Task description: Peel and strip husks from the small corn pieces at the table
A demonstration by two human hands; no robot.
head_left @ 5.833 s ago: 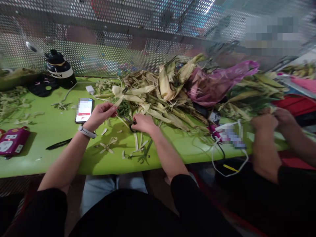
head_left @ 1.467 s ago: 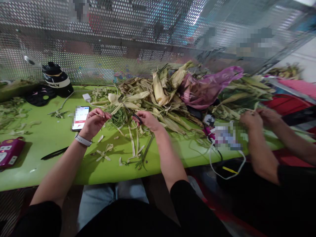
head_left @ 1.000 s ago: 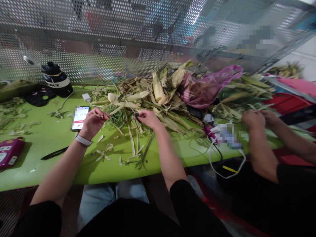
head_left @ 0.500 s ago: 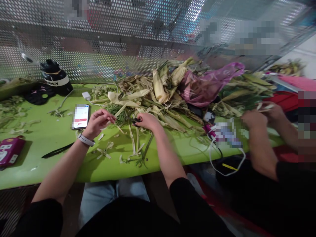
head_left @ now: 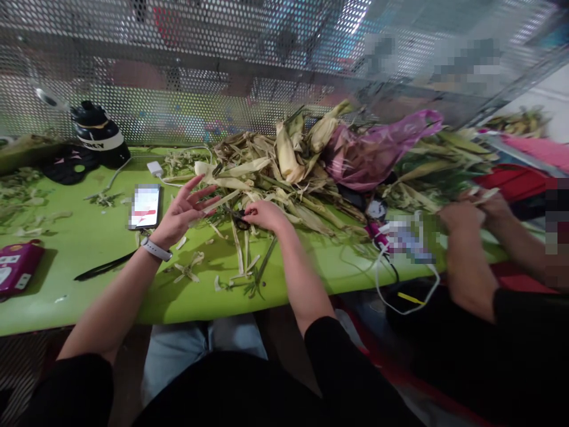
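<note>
Along the back of the green table [head_left: 40, 314], against the perforated metal screen, a pink plastic bag [head_left: 364, 157] slumps at the right end of a heap of corn husks [head_left: 291, 163]; something tan shows dimly through its film, though what it is cannot be made out. At the far left stands a dark bottle [head_left: 100, 133] with a white band, its contents hidden. In front of the heap, the left hand [head_left: 180, 213], with a pale watch [head_left: 156, 249] on its wrist, is spread wide, fingers fanned apart, nothing seen gripped in it. A pale husk strip [head_left: 224, 200] lies just by its fingertips; whether they touch cannot be told. The right hand [head_left: 264, 214] has its fingers closed around the black handles of scissors [head_left: 240, 222], at the heap's near edge; how far the blades are parted is unclear. Below the scissors, long narrow strips [head_left: 240, 249] lie on the tabletop, and left of those a star-shaped piece of husk [head_left: 189, 270]. A lit phone [head_left: 146, 204] rests beside the left wrist. At the right, a co-worker's hands [head_left: 464, 213] are close together, with a pale strip between the fingers.
</note>
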